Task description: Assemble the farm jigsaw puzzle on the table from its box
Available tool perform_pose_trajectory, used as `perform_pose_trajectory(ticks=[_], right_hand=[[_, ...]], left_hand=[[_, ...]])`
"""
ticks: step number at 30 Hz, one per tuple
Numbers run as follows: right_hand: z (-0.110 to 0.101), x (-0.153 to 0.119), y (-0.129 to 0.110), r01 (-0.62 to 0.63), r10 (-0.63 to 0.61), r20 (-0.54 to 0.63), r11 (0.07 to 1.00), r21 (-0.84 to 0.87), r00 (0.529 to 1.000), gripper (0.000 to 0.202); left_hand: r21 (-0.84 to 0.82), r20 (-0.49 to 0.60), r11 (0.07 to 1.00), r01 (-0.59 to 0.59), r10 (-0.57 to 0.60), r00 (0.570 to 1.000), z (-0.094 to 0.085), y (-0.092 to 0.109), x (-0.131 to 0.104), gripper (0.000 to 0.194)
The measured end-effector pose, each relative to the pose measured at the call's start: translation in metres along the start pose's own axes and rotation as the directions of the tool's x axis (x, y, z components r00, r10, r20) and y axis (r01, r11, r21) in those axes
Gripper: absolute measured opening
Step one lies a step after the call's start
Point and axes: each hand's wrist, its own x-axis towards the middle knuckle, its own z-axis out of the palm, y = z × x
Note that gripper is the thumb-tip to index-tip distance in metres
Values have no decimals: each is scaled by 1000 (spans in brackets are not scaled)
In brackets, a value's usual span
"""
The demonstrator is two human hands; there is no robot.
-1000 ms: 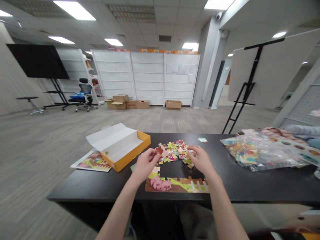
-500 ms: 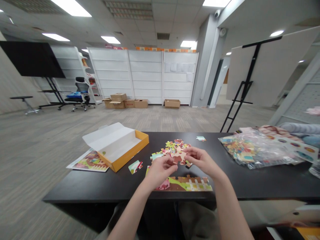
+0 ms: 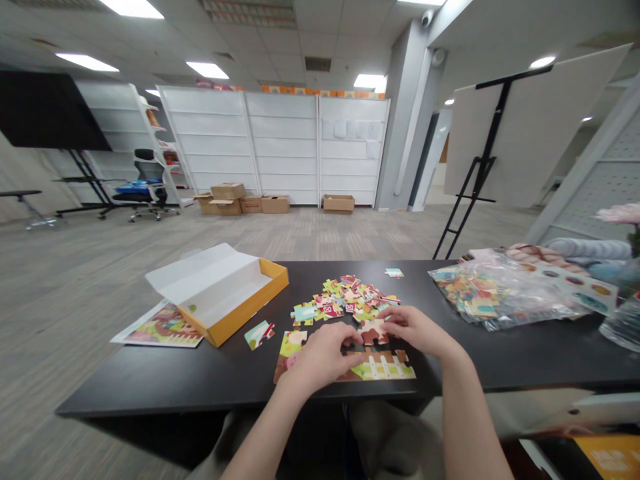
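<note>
Two hands work at the joined puzzle strip point(image 3: 383, 367), which serves as the landmark for all positions below.

Right hand point(image 3: 419, 331): thumb and fingertips pinch the right side of a brown-and-white piece point(image 3: 374, 331), located just beyond the strip. Left hand point(image 3: 325, 353): fingers curled over the strip, tips beside the left side of the piece. Whether these tips also grip it cannot be determined.

Caution: the left hand covers part of the strip. Should the palm or wrist drag, joined pieces could part or slide. The fingers also hide tabs, so the brown-and-white piece could be misaligned; pressing it down in that condition could bend a tab.

Loose pieces point(image 3: 345, 293) lie heaped beyond the strip, near the fingertips. A wide knuckle movement could push some of them against its upper edge and obstruct the fit.

One green-and-white piece point(image 3: 259, 335) lies left of the strip, and a pale blue piece point(image 3: 395, 273) lies well beyond it. Both are apart from the heap and could be overlooked. Farther left, the yellow box point(image 3: 245, 315) rests partly over a picture sheet point(image 3: 170, 328), hiding part of the print.
</note>
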Motion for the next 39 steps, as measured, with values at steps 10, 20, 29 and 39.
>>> perform_pose_trajectory(ticks=[10,20,29,39], right_hand=[[16,12,2,24,-24,30,1000,-2,999,22],[17,14,6,-39,40,26,998,-41,999,30],[16,12,0,-10,10,12,999,-52,1000,24],[27,12,-23,184,-176,-64,970,159,982,29]], left_hand=[[49,-12,999,-12,13,1000,2,0,-3,14],[26,-18,1000,2,-2,1000,2,3,-5,17],[6,-13,1000,13,-13,1000,0,3,-7,29],[-437,-186,899,23,-116,976,1,-6,4,28]])
